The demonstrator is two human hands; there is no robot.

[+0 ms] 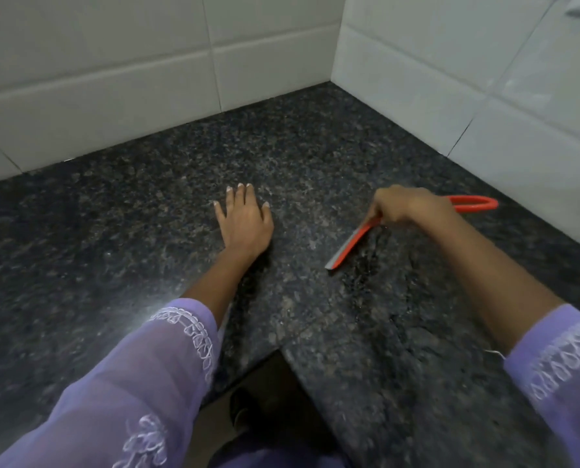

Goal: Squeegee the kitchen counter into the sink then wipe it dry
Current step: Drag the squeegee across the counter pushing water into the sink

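Note:
A dark speckled granite counter fills an inside corner. My left hand lies flat on it, palm down, fingers spread, holding nothing. My right hand grips a red squeegee near the join of blade and handle. Its grey-edged blade slants down to the left and touches the counter, while the red loop handle sticks out to the right behind my hand. Water streaks and droplets glisten on the stone just below the blade. No sink is in view.
White tiled walls rise at the back and on the right, meeting in a corner. The counter's front edges form a notch near my body, with dark floor below. Purple embroidered sleeves cover both forearms.

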